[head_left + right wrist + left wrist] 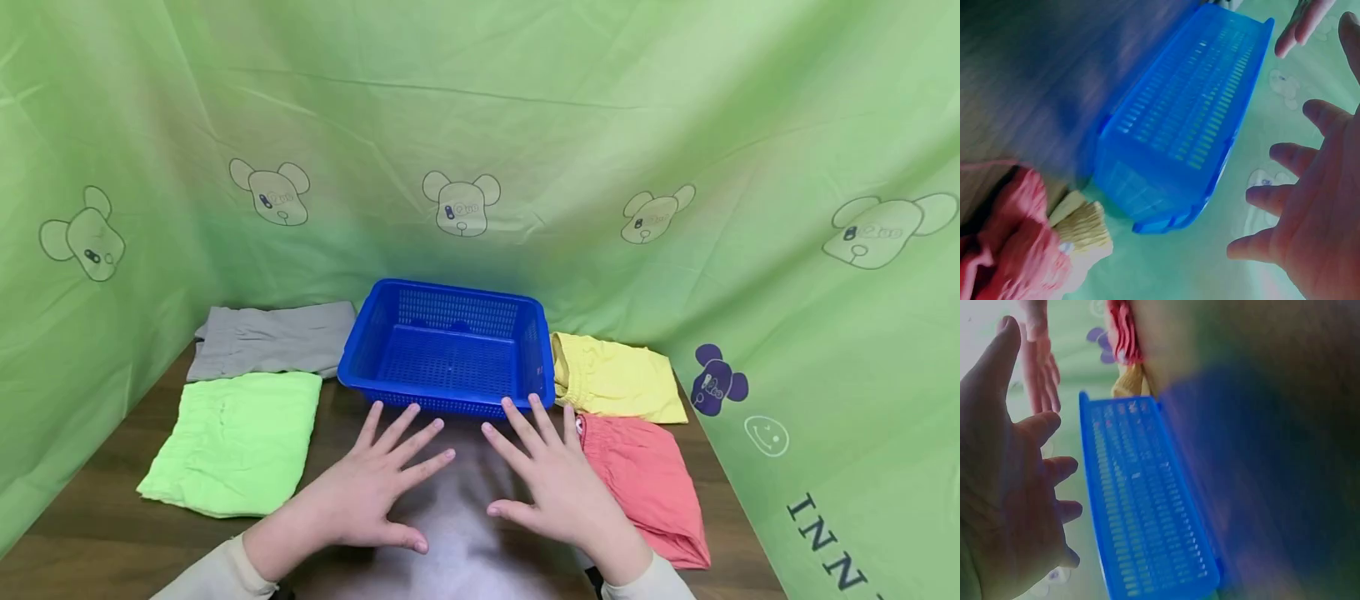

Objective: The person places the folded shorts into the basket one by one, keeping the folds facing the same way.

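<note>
Both hands hover in front of a blue plastic basket (450, 392) with perforated sides, which has nothing in it. My left hand (367, 492) has its fingers spread and holds nothing; in the left wrist view the palm of the left hand (1010, 487) faces the basket's side. My right hand (555, 483), also spread and holding nothing, is nearest to the basket's front right corner and the folded red garment (645, 483). In the right wrist view, the fingers of the right hand (1316, 206) stand apart from the basket (1179, 106).
Left of the basket lie a folded grey garment (277, 337) and, nearer, a bright green one (236, 442). A folded yellow garment (622, 379) lies at the right, behind the red one. Green curtains (480, 108) with printed bear heads enclose the brown wooden table (97, 525).
</note>
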Demonstrator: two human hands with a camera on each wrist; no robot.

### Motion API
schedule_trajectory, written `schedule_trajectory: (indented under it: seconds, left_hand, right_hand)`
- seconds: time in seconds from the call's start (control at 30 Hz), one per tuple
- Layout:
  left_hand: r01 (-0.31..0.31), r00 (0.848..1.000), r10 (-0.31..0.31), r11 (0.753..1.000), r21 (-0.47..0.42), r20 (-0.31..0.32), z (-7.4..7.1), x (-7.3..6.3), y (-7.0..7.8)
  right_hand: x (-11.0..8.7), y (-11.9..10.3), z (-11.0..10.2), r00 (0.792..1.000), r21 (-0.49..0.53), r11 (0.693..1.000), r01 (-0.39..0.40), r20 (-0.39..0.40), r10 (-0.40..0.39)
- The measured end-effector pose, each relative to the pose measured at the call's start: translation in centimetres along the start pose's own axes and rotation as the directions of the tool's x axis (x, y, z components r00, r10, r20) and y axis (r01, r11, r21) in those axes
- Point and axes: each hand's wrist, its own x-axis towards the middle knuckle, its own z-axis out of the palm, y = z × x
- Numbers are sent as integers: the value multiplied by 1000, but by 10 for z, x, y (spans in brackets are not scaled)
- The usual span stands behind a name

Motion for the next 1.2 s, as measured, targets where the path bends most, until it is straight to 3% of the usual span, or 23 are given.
schedule_trajectory:
  seconds: [0.2, 0.4, 0.53, 0.77, 0.93, 1.2]
  left_hand:
    - [-54, 998, 55, 998, -26, 14, 6, 10, 9]
    - [-66, 997, 67, 997, -27, 40, 7, 24, 18]
    - [-59, 995, 65, 995, -80, 76, 5, 33, 22]
    - [-34, 993, 48, 991, -131, 104, 1, 53, 22]
    - [-48, 989, 63, 992, -113, 132, 5, 66, 25]
    - [-103, 982, 114, 992, -78, 153, 12, 91, 42]
  right_hand:
    - [-11, 12, -2, 1000, 31, 999, -21, -19, 22]
    - [-21, 28, -10, 995, 78, 993, -86, -38, 89]
    - [-28, 37, -15, 990, 111, 987, -119, -66, 127]
    - [-41, 56, -23, 960, 224, 950, -216, -129, 248]
    - [-50, 69, -27, 936, 252, 932, -261, -171, 308]
    - [-62, 85, -26, 915, 246, 922, -299, -200, 351]
